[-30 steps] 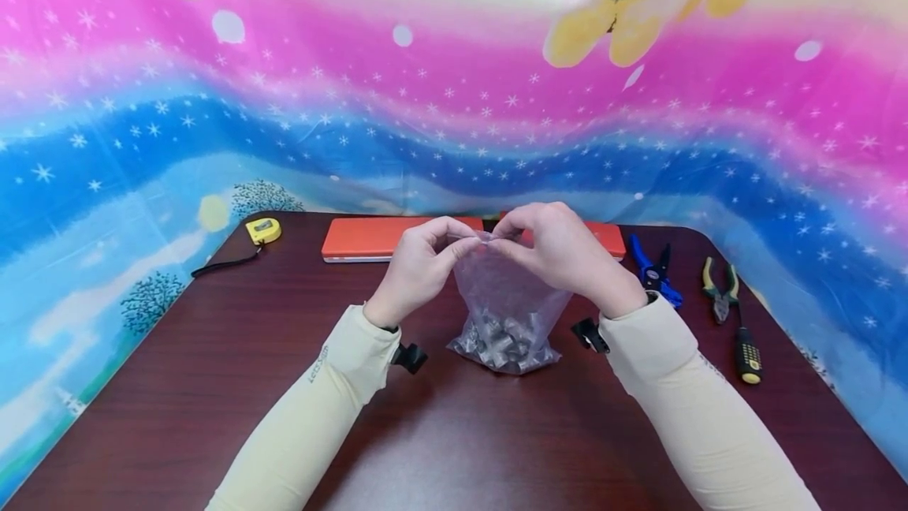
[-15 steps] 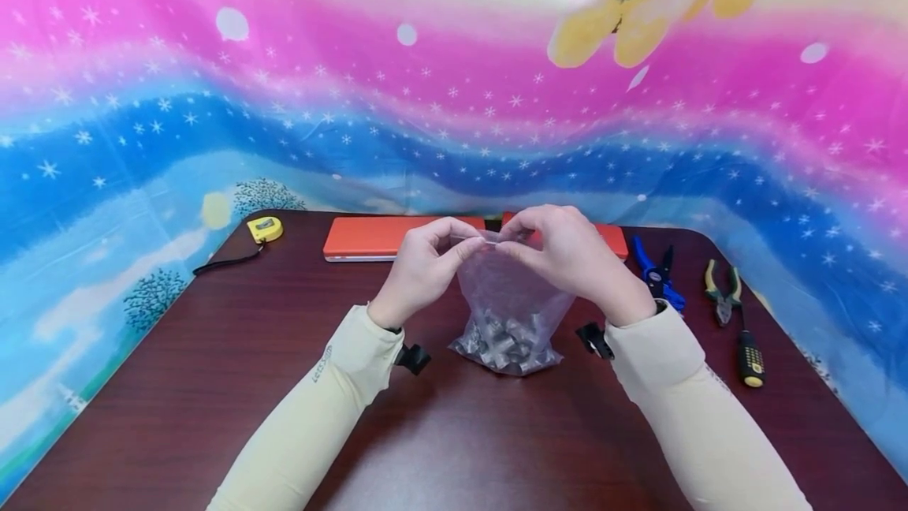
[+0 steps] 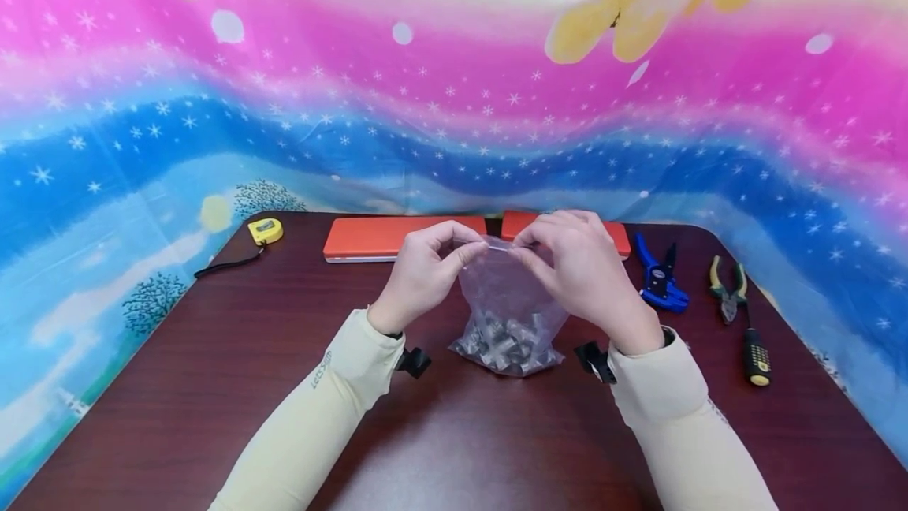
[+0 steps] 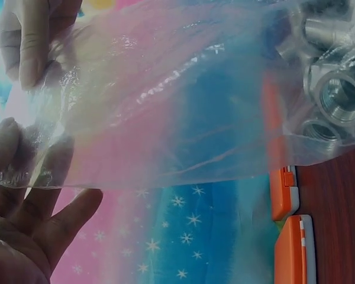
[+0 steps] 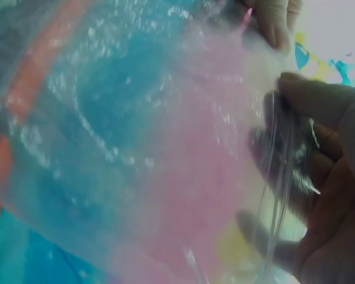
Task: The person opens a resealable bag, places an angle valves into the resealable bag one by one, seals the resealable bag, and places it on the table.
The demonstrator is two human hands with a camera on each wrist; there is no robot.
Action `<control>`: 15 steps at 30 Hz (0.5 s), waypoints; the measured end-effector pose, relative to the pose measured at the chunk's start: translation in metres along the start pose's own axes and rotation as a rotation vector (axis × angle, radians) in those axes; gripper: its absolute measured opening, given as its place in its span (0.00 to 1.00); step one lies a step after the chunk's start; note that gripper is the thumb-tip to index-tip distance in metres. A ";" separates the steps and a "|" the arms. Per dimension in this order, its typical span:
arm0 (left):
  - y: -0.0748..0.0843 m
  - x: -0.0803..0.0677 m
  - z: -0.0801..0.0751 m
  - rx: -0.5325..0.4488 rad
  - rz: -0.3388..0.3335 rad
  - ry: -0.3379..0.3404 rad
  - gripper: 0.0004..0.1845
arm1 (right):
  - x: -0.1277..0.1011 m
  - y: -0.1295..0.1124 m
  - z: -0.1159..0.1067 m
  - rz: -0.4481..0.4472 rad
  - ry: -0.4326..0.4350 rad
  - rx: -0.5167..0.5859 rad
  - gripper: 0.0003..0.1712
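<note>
Left hand [image 3: 423, 274] pinching bag [image 3: 505, 302] top | right hand [image 3: 580, 270] pinching bag top

One legible marking only: small grey lettering on the left sleeve [image 3: 322, 389], just below its cuff; it appears to read "Let's Slim", though the final letters are uncertain.

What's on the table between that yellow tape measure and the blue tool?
In the head view, two orange cases lie end to end between the tape measure and the blue tool.
</note>
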State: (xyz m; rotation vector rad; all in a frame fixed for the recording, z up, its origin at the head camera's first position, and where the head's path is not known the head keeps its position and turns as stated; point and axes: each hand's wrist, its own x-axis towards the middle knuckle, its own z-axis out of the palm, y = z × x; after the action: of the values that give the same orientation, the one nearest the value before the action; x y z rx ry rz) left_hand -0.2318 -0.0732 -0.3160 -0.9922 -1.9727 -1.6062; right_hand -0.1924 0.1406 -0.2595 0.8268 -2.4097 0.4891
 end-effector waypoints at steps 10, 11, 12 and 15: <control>0.001 -0.001 0.002 0.017 -0.024 0.002 0.05 | -0.018 0.022 -0.006 0.028 0.053 0.032 0.06; 0.000 -0.001 0.001 0.024 -0.023 0.002 0.05 | -0.017 0.023 -0.006 0.018 0.050 0.034 0.05; 0.001 -0.001 0.001 0.036 -0.018 0.003 0.05 | -0.016 0.024 -0.006 0.007 0.049 0.037 0.05; 0.001 -0.001 0.001 0.064 -0.009 0.013 0.06 | -0.015 0.027 -0.005 -0.023 0.053 0.041 0.05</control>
State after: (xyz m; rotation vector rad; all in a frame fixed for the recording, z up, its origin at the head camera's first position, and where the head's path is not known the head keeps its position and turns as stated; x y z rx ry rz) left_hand -0.2308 -0.0727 -0.3159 -0.9471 -2.0100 -1.5404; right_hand -0.1983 0.1701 -0.2685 0.8473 -2.3465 0.5467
